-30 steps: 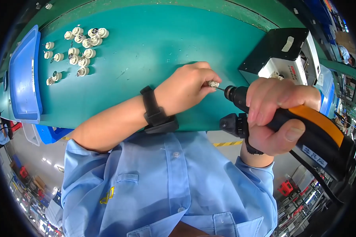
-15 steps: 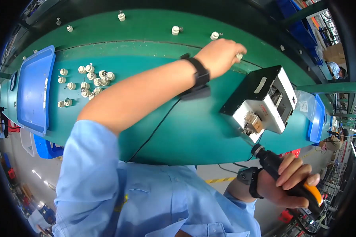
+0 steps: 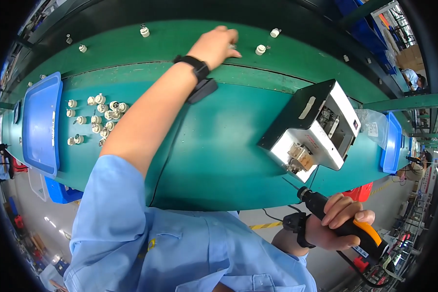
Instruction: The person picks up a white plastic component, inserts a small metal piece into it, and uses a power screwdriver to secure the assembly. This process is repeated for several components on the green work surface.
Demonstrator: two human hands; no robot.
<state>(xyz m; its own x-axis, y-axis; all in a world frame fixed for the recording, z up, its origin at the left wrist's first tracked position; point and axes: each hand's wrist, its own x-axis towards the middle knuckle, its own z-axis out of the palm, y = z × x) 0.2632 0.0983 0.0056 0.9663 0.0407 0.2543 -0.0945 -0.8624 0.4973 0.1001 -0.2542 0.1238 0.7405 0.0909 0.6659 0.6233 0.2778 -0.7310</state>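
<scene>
My left hand (image 3: 218, 46) reaches over the green ledge at the back. Its thumb and fingers close around a small white part (image 3: 232, 47), mostly hidden by them. To its right on the ledge are two white cylindrical parts, one nearer (image 3: 261, 49) and one farther back (image 3: 275, 32). My right hand (image 3: 338, 221) grips a black and orange electric screwdriver (image 3: 316, 202). Its thin bit points up and left, just short of the front of a black and white screw feeder (image 3: 309, 126). On the green mat at left sits a cluster of white parts (image 3: 102, 108) with metal tabs.
A blue tray (image 3: 41, 126) lies at the left end of the bench, with a blue bin (image 3: 61, 190) below it. Another blue tray (image 3: 393, 141) and a clear plastic bag (image 3: 372, 125) are beyond the feeder. A black cable (image 3: 163, 168) crosses the mat.
My left hand has moved left along the ledge, away from the feeder. A white part now stands at the ledge's back right. The screwdriver has shifted slightly left with my right hand.
</scene>
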